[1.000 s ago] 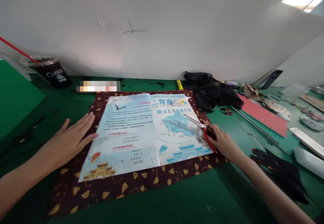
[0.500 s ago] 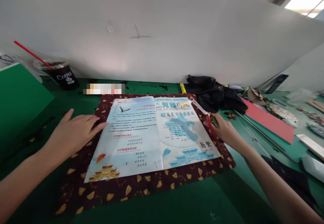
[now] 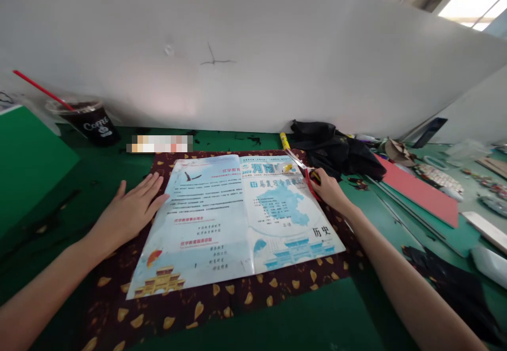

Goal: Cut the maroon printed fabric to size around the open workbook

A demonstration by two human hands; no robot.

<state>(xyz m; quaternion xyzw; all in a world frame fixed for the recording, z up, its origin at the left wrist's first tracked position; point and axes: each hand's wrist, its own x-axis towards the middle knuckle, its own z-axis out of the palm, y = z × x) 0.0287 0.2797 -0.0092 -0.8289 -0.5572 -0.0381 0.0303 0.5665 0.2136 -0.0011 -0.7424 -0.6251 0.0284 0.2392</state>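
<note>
— Where are your hands against the printed blue-and-white paper sheet [image 3: 237, 219]?

— Your left hand [image 3: 132, 213] lies flat at the sheet's left edge, palm down, fingers straight and slightly spread, the fingertips touching the paper's border. It grips nothing; it only presses down. Your right hand [image 3: 328, 190] sits at the sheet's upper right corner, its fingers curled and closed on the red handles of a pair of metal-bladed scissors [image 3: 303, 168].

— And the scissors themselves?

— Their blades point away from you, towards the sheet's top edge, lying over the paper near a small yellow patch printed there. I cannot tell whether the blades are parted.

— What lies under the sheet?

— A dark maroon cloth with yellow leaf shapes [image 3: 222, 298], showing as a border all round the sheet, on a green table top [image 3: 317, 324].

— Anything else around the sheet?

— Beyond its top right corner, a yellow stick-shaped tube [image 3: 284, 140] and a crumpled black bundle of fabric [image 3: 336, 150]. Well off past its top left corner stands a dark plastic cup with a red straw [image 3: 89, 118]. To the sheet's right, a flat red board [image 3: 423, 190].
</note>
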